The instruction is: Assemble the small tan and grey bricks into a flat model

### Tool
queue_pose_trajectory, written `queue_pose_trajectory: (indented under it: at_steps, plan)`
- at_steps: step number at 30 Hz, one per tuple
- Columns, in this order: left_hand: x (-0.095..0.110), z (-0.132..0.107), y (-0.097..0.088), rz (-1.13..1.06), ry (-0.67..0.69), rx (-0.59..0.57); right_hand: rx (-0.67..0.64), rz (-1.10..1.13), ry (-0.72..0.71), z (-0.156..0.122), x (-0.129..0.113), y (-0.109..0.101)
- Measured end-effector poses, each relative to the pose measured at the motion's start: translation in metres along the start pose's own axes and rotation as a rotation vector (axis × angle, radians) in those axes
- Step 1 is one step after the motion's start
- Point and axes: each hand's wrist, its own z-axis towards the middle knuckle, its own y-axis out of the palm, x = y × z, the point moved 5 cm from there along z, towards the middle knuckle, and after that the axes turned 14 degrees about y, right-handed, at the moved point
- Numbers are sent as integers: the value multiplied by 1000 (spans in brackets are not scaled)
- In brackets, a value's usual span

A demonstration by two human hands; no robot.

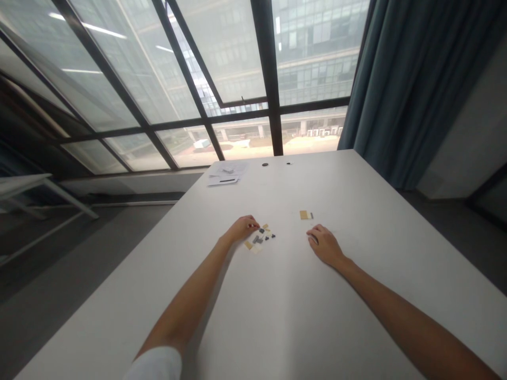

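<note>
While tall windows [270, 79] with dark frames fill the far side of the room, a broad white desk [245, 322] spreads out in front of them. To the right hangs a long blue-grey curtain [400, 95], and a pale side table [24, 182] stands at the far left, well apart from the desk. Near the desk's far left corner lie some papers [237, 169].

Both hands are over the desk, well apart from each other. The right hand [325, 246] rests with its fingers curled; whether they close on anything cannot be told. The left hand [240, 229] reaches to the edge of a loose group of small pieces, its fingertips drawn close together, too small to show if they pinch one.

Just beyond the right hand lies a flat tan piece [304, 215] with a grey end. A dark disc [265, 164] sits near the far edge. Beside the left fingertips, the group includes grey pieces [257, 239], a tan chip [248, 245] and tiny black pieces [273, 236].
</note>
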Motion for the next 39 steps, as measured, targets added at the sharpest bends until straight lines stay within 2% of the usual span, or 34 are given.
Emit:
queue_pose_trajectory:
  at_steps: [5, 9, 12, 15, 18, 21, 26, 29, 33, 39]
  plan:
    - [-3, -3, -7, 7, -8, -21, 10, 4, -10, 0, -1, -1]
    - [-3, -7, -25, 57, -36, 12, 10, 3, -3, 0, -1, -2]
    - [14, -2, -36, 87, -6, 52, 10, 14, -5, 0, -3, -3]
    - [49, 12, -34, 95, 94, 86, 27, 72, -8, -1, -5, -5]
    - [87, 31, -17, 97, 190, 178, 76, 171, -7, -1, -6, -9]
    - [118, 50, 13, 80, 225, 282, 134, 273, 1, -1, -6, -16]
    - [149, 73, 61, 53, 207, 448, 201, 447, 36, 2, -1, -25]
    - [156, 78, 79, 50, 186, 493, 211, 505, 62, 4, 3, -25]
    - [155, 75, 88, 26, 207, 518, 190, 559, 109, 5, 5, -23]
    - [151, 71, 90, -45, 288, 421, 88, 720, 145, 7, 10, -23]
